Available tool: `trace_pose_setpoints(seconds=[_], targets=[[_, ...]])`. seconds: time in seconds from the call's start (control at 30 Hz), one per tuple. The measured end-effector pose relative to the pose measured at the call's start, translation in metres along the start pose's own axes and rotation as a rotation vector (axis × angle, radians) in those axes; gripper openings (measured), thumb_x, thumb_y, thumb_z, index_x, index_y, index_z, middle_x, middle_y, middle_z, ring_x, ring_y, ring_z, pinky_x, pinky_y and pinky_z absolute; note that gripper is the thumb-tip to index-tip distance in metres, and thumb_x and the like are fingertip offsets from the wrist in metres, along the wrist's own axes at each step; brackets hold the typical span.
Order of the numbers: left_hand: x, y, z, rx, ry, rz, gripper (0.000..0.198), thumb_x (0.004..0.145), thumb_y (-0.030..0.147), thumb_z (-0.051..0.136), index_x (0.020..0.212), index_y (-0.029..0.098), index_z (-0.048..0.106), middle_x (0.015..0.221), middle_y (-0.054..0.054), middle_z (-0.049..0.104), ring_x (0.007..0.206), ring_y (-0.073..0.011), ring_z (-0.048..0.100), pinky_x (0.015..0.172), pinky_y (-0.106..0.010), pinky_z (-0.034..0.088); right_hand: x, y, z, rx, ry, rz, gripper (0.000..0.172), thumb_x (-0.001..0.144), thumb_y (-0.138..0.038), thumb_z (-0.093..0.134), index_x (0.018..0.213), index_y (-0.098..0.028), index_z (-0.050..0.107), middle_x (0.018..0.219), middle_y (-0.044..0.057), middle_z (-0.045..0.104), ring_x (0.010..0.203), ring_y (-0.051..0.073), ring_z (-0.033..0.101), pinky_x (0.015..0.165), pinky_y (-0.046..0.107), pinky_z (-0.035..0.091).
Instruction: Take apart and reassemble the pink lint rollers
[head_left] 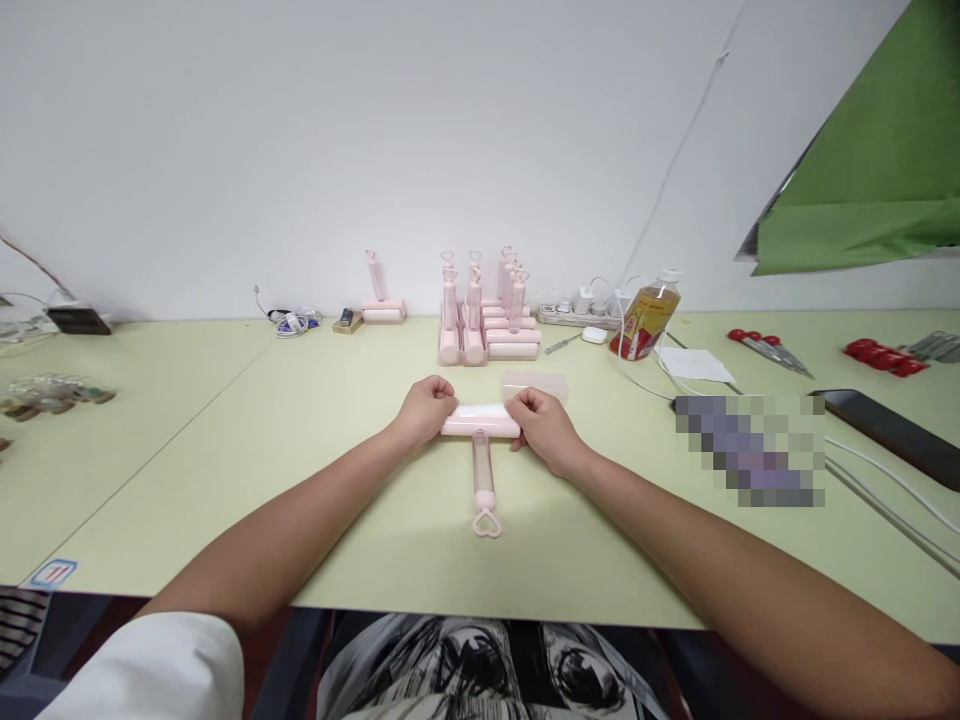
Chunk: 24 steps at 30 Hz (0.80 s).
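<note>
A pink lint roller (481, 425) lies at the middle of the table, its clear handle pointing toward me and ending in a heart-shaped loop. White sheet shows along the top of its roll. At the roll's left end, my left hand (427, 408) pinches with thumb and fingers. My right hand (546, 428) grips the right end the same way. Just behind my right hand lies a translucent, half-round cover (536, 384), partly hidden by that hand.
Several finished-looking lint rollers (480, 325) stand grouped by the wall, with a single roller (383, 310) left of them. A power strip (577, 316), a drink bottle (646, 318), a screwdriver (562, 344), red-handled tools (765, 345) and a dark phone (889, 435) are on the right.
</note>
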<state>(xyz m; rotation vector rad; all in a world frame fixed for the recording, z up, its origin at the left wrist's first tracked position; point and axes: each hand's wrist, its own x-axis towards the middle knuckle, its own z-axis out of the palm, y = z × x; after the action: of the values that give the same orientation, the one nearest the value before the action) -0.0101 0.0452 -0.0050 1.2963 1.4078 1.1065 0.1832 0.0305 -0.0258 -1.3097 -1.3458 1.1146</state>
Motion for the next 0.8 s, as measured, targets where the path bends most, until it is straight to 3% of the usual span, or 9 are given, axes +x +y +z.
trace_pose_setpoints(seconds=[0.2, 0.37, 0.5, 0.6, 0.8], targets=[[-0.0009, -0.0007, 0.0009, 0.047, -0.003, 0.034, 0.024, 0.065, 0.013, 0.064, 0.064, 0.02, 0.04, 0.055, 0.008, 0.036, 0.05, -0.0078, 0.031, 0.049, -0.022, 0.022, -0.0032, 0.0013, 0.0004, -0.091, 0.027, -0.062, 0.026, 0.082, -0.037, 0.059, 0.068, -0.021, 0.045, 0.06, -0.006, 0.047, 0.036, 0.007, 0.049, 0.032, 0.02, 0.039], [-0.0031, 0.0016, -0.0032, -0.064, -0.187, -0.025, 0.023, 0.063, 0.019, 0.066, 0.07, 0.019, 0.044, 0.061, 0.006, 0.041, 0.053, -0.0081, 0.035, 0.05, -0.021, 0.025, -0.0042, -0.0004, -0.0023, -0.073, 0.032, -0.052, 0.024, 0.083, -0.043, 0.059, 0.079, -0.022, 0.048, 0.061, -0.008, 0.049, 0.033, 0.006, 0.047, 0.031, 0.019, 0.037], [-0.0042, 0.0031, -0.0063, -0.157, -0.299, 0.012, 0.026, 0.057, 0.016, 0.066, 0.073, 0.019, 0.046, 0.064, 0.006, 0.041, 0.054, -0.0078, 0.037, 0.051, -0.02, 0.028, -0.0044, -0.0042, -0.0026, -0.025, -0.12, 0.006, 0.034, 0.08, -0.047, 0.062, 0.101, -0.022, 0.056, 0.058, -0.009, 0.051, 0.029, 0.008, 0.044, 0.026, 0.02, 0.032], [-0.0035, 0.0014, -0.0064, -0.085, -0.3, 0.055, 0.024, 0.058, 0.016, 0.065, 0.072, 0.019, 0.045, 0.064, 0.006, 0.04, 0.054, -0.0075, 0.035, 0.05, -0.02, 0.027, -0.0061, -0.0062, -0.0003, -0.045, -0.172, -0.01, 0.03, 0.08, -0.046, 0.061, 0.093, -0.019, 0.063, 0.052, -0.007, 0.049, 0.029, 0.008, 0.043, 0.026, 0.019, 0.031], [-0.0042, 0.0004, -0.0063, 0.082, -0.236, 0.128, 0.017, 0.063, 0.016, 0.061, 0.075, 0.019, 0.048, 0.065, 0.005, 0.043, 0.056, -0.0088, 0.037, 0.05, -0.02, 0.029, -0.0071, -0.0033, 0.0022, -0.015, -0.143, -0.045, 0.027, 0.078, -0.043, 0.065, 0.09, -0.019, 0.067, 0.058, -0.005, 0.053, 0.031, 0.007, 0.046, 0.027, 0.019, 0.034]])
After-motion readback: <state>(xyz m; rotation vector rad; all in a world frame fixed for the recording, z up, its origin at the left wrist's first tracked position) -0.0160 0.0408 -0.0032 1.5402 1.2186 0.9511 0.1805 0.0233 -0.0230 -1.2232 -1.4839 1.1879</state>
